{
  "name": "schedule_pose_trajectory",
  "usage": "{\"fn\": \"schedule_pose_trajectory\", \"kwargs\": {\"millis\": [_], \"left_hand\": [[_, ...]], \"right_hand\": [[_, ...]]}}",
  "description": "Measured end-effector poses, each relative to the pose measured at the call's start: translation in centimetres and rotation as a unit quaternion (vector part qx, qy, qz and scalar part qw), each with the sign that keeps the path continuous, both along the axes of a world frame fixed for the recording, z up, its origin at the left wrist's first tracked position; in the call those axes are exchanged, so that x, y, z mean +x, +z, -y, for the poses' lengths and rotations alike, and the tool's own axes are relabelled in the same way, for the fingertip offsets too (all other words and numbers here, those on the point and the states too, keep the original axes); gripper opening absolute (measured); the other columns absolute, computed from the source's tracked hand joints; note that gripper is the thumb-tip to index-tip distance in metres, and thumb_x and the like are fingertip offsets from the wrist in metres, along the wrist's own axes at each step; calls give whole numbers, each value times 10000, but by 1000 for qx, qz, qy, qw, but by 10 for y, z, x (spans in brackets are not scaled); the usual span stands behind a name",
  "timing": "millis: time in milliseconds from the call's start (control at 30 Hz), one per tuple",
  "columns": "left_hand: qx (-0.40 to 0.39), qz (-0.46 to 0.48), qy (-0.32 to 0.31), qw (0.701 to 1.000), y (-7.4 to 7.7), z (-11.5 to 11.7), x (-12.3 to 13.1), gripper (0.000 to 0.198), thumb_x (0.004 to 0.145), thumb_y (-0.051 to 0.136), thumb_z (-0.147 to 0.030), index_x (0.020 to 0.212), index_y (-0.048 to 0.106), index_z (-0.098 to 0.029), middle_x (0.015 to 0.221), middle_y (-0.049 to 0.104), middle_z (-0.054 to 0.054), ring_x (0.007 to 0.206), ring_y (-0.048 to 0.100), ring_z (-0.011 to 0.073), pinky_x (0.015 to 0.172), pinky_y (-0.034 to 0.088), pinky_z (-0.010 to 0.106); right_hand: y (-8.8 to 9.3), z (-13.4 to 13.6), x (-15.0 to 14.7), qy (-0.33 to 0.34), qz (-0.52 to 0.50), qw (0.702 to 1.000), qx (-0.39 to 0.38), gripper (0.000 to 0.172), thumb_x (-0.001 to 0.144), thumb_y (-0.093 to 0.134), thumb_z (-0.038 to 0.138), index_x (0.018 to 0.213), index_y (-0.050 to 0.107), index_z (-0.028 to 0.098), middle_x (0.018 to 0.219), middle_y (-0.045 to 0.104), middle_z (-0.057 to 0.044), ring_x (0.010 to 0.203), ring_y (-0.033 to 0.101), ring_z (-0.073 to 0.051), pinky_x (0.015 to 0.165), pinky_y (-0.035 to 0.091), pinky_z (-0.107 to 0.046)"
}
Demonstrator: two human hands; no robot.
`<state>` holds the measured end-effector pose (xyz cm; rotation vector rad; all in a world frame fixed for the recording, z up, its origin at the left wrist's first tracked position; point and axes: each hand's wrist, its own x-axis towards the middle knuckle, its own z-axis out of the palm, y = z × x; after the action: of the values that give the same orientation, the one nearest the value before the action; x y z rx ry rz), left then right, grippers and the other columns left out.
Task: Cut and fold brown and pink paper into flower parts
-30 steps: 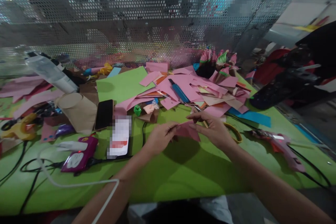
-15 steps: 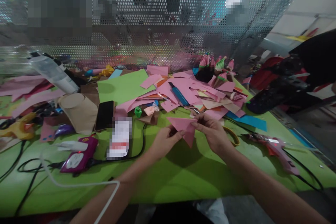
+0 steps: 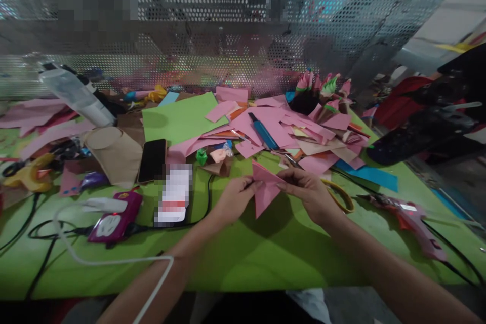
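Note:
Both my hands hold one folded pink paper piece (image 3: pixel 266 190) just above the green table (image 3: pixel 266 248). My left hand (image 3: pixel 235 197) pinches its left edge with closed fingers. My right hand (image 3: pixel 307 192) pinches its right edge, thumb and fingers pressed together. The paper hangs point down between them. Behind my hands lies a heap of pink paper scraps (image 3: pixel 281 129) with a blue cutter (image 3: pixel 262 131) on it.
A pink glue gun (image 3: pixel 410 217) lies at the right, a yellow tape ring (image 3: pixel 341 195) beside my right hand. A black phone (image 3: pixel 152 159), a purple device (image 3: pixel 114 220) with cables and a brown paper cup (image 3: pixel 112 154) lie at the left. A perforated metal screen (image 3: pixel 228 35) closes the back.
The pink paper has been lifted off the table and turned, and now hangs point down between my hands. Both hands kept their grip and stayed near the same place.

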<state>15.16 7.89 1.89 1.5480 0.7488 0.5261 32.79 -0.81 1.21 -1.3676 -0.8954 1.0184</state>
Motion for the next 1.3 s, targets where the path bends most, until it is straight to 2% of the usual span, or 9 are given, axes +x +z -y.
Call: {"fn": "schedule_pose_trajectory", "kwargs": {"millis": [267,433,567,767,900,1000,1067,1167,1300], "left_hand": [[-110,44,18,993,-5,4,4,239,820,665,-401,900,741,-189,960,763,70,934,673,233,853,505,337],[-234,73,-24,969,-6,10,5,325,813,663,-472,887,704,-158,708,746,77,629,679,197,659,536,314],[-261,104,-38,959,-5,8,3,361,779,683,-486,792,678,-125,593,699,76,534,646,177,589,520,283],[-324,105,-48,939,-3,4,2,329,868,519,-366,893,686,-83,647,721,111,573,665,193,589,499,280],[-363,83,-58,926,-3,2,4,426,917,366,-344,982,665,-47,627,713,122,515,635,184,546,458,270],[-367,74,-81,924,-4,1,4,538,957,283,-458,964,648,-62,606,694,112,494,622,180,542,462,278],[-346,68,-82,932,-4,3,3,513,937,379,-540,958,629,-93,604,678,80,495,607,162,527,450,263],[-292,58,-61,953,-2,6,2,378,857,608,-510,943,598,-141,602,626,8,494,544,113,489,394,221],[-247,42,-40,967,-1,9,3,324,833,656,-480,884,561,-174,603,544,-37,499,454,83,480,342,211]], "right_hand": [[-1,0,-3,-31,-10,999,21,226,626,843,393,799,779,261,811,734,-22,803,627,-199,770,502,-349],[-1,1,-3,-23,-8,999,32,175,667,815,326,829,787,267,838,747,-18,833,650,-201,782,508,-339],[-1,3,-1,24,-16,999,33,114,711,766,266,821,791,271,776,739,-1,780,660,-177,744,504,-307],[6,6,0,54,53,996,50,140,763,683,235,840,797,263,813,753,-18,786,658,-186,737,500,-319],[10,7,0,41,138,986,81,162,795,652,226,845,798,273,838,757,-27,817,658,-198,766,504,-337],[9,6,0,33,170,980,97,184,805,639,198,849,797,281,837,755,-25,817,659,-198,764,504,-337],[8,6,-1,32,195,974,109,196,813,630,183,848,796,282,828,750,-24,803,654,-194,755,500,-335],[6,6,-1,18,220,968,117,185,820,625,192,867,787,269,845,740,-30,816,650,-199,758,496,-339],[4,5,0,-10,187,980,62,177,787,669,248,947,744,231,857,722,-26,765,630,-186,702,487,-319]]}}
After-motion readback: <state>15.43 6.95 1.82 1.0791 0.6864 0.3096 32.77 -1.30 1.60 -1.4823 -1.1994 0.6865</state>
